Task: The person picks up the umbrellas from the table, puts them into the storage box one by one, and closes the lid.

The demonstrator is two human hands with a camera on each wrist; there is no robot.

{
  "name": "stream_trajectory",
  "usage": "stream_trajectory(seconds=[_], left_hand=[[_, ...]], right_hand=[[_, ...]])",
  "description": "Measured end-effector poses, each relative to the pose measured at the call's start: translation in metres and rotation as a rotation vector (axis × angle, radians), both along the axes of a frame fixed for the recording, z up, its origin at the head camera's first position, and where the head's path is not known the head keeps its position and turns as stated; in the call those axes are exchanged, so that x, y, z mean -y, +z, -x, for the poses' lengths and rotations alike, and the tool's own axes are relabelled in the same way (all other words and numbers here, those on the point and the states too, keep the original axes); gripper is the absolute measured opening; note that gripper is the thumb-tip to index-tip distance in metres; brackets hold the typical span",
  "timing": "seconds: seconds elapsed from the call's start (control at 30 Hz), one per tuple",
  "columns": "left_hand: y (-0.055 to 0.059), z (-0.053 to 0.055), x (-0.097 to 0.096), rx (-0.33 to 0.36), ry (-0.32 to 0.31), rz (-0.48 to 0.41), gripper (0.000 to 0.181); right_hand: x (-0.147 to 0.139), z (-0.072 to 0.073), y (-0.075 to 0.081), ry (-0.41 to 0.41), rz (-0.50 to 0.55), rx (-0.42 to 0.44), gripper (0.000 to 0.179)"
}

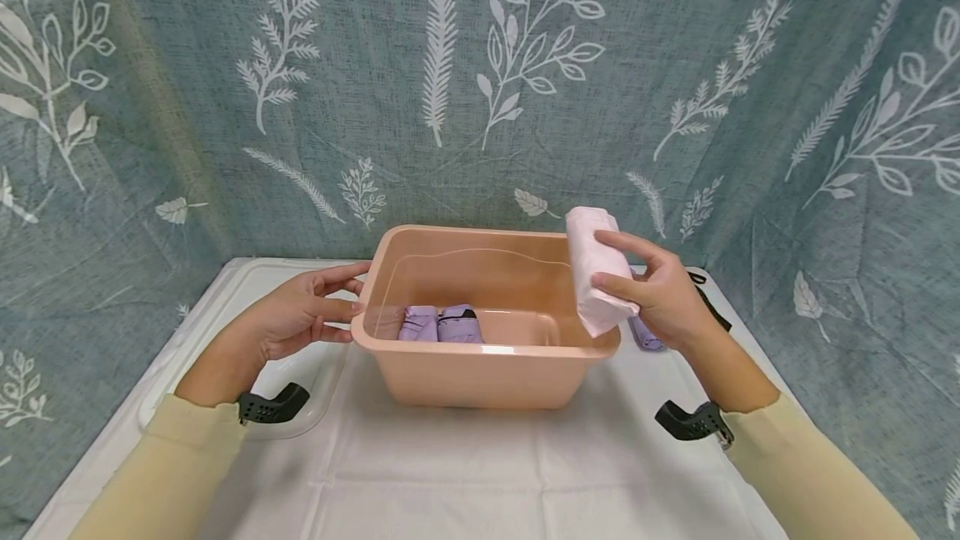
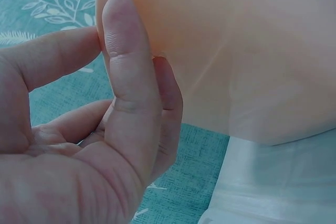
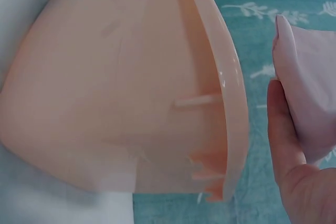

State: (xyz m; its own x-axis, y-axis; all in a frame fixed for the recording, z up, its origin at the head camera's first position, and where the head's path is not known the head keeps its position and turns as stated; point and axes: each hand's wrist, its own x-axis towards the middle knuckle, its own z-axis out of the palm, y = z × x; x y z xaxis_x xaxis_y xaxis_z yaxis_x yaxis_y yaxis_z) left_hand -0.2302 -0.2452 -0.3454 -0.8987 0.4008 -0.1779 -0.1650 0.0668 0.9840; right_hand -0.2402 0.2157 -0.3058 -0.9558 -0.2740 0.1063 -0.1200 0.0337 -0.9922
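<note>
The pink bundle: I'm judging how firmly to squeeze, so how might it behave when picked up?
The pink bundle is probably light, as the right grip holds it up alone. It may give softly when squeezed, since its surface looks creased and fabric-like. Its blocky, folded shape should make rolling unlikely.

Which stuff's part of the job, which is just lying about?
Seemingly the job:
pink bundle, held by right hand
peach tub, touched by left hand
two purple bundles inside the tub
third purple bundle outside, perhaps

Probably lying about:
clear lid or tray
black strap, partly hidden
</note>
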Motion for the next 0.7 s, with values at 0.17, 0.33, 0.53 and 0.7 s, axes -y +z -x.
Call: stream_trajectory(seconds=[0.17, 0.33, 0.53, 0.7], left_hand=[[0.0, 0.0, -0.001, 0.004, -0.005, 0.006, 0.078], [0.003, -0.001, 0.0, 0.004, -0.004, 0.008, 0.077], [0.003, -0.001, 0.0, 0.006, -0.006, 0.01, 0.077], [0.004, -0.001, 0.0, 0.005, -0.006, 0.017, 0.078]], right_hand=[[0.009, 0.007, 0.001, -0.002, -0.013, 0.024, 0.064], [0.017, 0.012, 0.003, 0.01, -0.022, 0.04, 0.065], [0.026, 0.019, 0.008, 0.009, -0.042, 0.063, 0.065], [0.033, 0.024, 0.013, 0.016, -0.054, 0.097, 0.064]])
